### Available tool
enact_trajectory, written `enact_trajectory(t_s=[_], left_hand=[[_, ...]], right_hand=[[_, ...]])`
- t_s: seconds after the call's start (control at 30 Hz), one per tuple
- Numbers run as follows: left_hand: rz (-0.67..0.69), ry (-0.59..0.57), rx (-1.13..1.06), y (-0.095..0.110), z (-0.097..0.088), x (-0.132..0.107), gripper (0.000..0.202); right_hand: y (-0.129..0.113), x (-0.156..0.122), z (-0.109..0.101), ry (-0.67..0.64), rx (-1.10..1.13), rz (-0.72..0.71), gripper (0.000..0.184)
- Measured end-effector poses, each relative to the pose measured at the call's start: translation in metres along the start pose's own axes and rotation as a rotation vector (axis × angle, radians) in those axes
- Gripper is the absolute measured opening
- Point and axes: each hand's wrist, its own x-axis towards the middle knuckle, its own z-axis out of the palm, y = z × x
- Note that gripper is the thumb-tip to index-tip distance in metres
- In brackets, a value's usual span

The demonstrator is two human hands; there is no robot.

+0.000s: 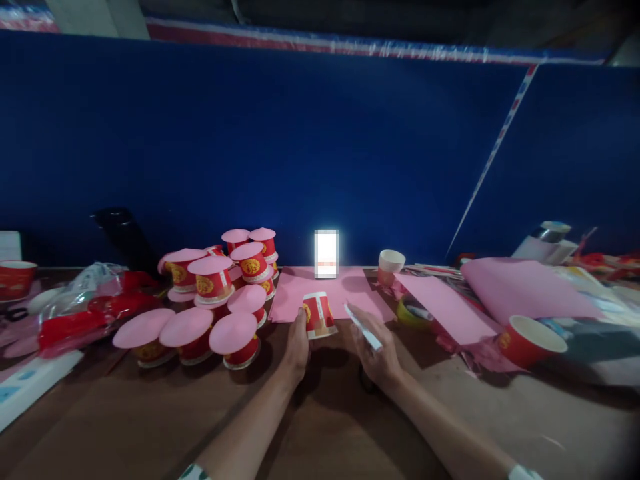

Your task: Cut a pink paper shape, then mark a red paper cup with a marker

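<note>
My left hand (pixel 299 347) is closed on the side of a red paper cup (pixel 319 315), held upside down a little above the brown table. A gold emblem and a white vertical strip show on the cup's side. To the right of it, my right hand (pixel 376 353) grips a slim white object (pixel 364 327); its kind is too blurred to make out. Pink paper sheets (pixel 290 293) lie flat just beyond both hands. At the left stand several upturned red cups topped with pink paper discs (pixel 233 332), some stacked on others.
A bright, blurred-out white rectangle (pixel 327 252) stands behind the sheets. Rightward are a pale cup (pixel 391 260), a yellow-green round item (pixel 414 313), pink paper (pixel 525 290) and a red cup (pixel 537 341). Plastic-wrapped red items (pixel 95 310) lie far left. A blue panel (pixel 300 147) rises behind the table.
</note>
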Motion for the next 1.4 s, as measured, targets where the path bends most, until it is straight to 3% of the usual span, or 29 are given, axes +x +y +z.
enact_trajectory(t_s=[0.23,0.4,0.53,0.67,0.8,0.97,1.07,1.27,1.4], left_hand=[[-0.141,-0.154,-0.251,0.013,0.002,-0.009,0.043],[-0.306,-0.352,-0.321,0.021,0.003,-0.012,0.053],[-0.337,-0.41,-0.426,0.023,0.001,-0.013,0.054],[-0.359,-0.383,-0.487,0.023,-0.001,-0.01,0.051],[-0.291,-0.276,-0.491,0.02,-0.002,-0.006,0.043],[-0.256,-0.217,-0.519,0.018,-0.003,-0.004,0.04],[-0.26,-0.231,-0.52,0.017,-0.003,-0.005,0.041],[-0.251,-0.213,-0.468,0.014,0.0,-0.006,0.04],[-0.275,-0.206,-0.455,0.014,0.003,-0.007,0.04]], right_hand=[[0.002,0.003,0.007,0.063,0.01,0.044,0.014],[0.003,0.0,0.016,-0.024,0.008,0.052,0.01],[0.003,-0.001,0.016,-0.098,0.026,-0.019,0.019],[0.005,-0.002,0.013,-0.198,0.018,0.03,0.038],[0.014,0.001,0.012,-0.278,-0.053,0.149,0.061],[0.033,0.028,0.0,-0.262,-0.192,0.241,0.044],[0.046,0.056,-0.019,-0.363,-0.497,0.197,0.029],[0.076,0.114,-0.057,-0.235,-0.778,0.26,0.039],[0.097,0.137,-0.064,-0.29,-0.906,0.336,0.042]])
